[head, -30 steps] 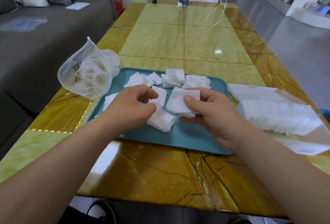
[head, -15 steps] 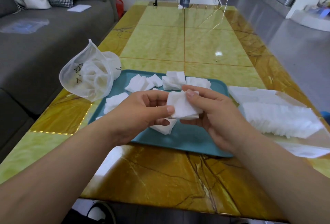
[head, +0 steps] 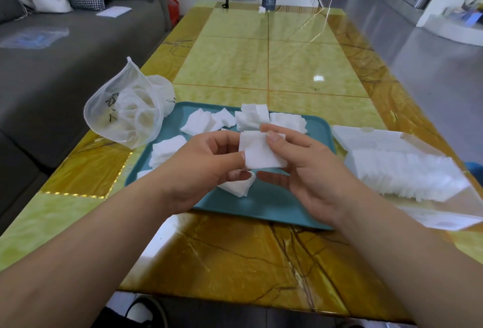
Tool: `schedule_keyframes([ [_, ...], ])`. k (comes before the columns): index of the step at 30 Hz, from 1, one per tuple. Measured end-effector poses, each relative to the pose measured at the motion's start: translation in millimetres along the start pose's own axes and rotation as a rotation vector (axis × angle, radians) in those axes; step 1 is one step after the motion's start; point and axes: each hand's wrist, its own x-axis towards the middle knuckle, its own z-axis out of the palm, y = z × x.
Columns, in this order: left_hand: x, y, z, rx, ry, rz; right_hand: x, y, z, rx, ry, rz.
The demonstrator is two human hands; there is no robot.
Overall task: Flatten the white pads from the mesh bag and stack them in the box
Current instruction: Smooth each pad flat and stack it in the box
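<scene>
1. One yellow tabletop carries a teal tray strewn with loose pads.
2. Box at right holds stacked pads; mesh bag lies left.
3. Left hand and right hand — each grip pinches one white pad above the tray.

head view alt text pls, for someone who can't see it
The left hand and right hand pinch one white pad between them above a teal tray strewn with loose pads. A mesh bag lies left of the tray, an open box of stacked pads right of it.
</scene>
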Motion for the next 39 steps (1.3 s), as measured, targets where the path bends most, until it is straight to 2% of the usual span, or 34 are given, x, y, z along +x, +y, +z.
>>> schedule_keyframes([
  [6, -1.9, 0.1, 1.6, 0.012, -0.017, 0.001, 0.1, 4.4, 2.5, 0.001, 0.04, -0.022],
  [11, 0.2, 4.1, 4.2, -0.088, -0.006, -0.069, -0.5, 7.9, 5.1, 0.003, 0.103, -0.085],
  [15, -1.8, 0.1, 5.7, 0.289, 0.072, 0.028, -0.8, 7.2, 8.6, -0.013, 0.103, -0.059],
  [18, -3.8, -1.0, 9.2, 0.359, 0.109, 0.069, -1.1, 6.2, 12.3, -0.031, 0.07, 0.012],
  [21, -4.4, 0.3, 12.2, 0.494, 0.161, 0.09, -0.1, 11.3, 12.8, -0.117, 0.13, 0.014],
  [25, -5.3, 1.9, 15.3, 0.405, 0.171, 0.123, 3.2, 18.0, 11.9, -0.289, 0.164, -0.004],
  [30, -2.7, 4.8, 13.6, 0.41, 0.186, 0.154, 0.9, 13.9, 7.8, -0.3, -0.013, 0.012],
  [32, -0.1, 6.7, 8.8, 0.389, 0.228, 0.142, 0.4, 12.0, 5.4, -0.389, 0.03, -0.049],
  [34, 4.7, 5.0, -1.8, 0.562, 0.307, 0.136, 1.0, 12.4, 0.5, -0.46, 0.172, -0.088],
  [37, 7.0, 0.2, -18.4, 1.086, 0.311, 0.009, 1.6, 12.4, -5.5, -0.524, 0.297, -0.114],
  [39, 6.5, -2.6, -21.1, 1.129, 0.264, -0.085, 2.5, 13.1, -9.1, -0.545, 0.314, -0.107],
])
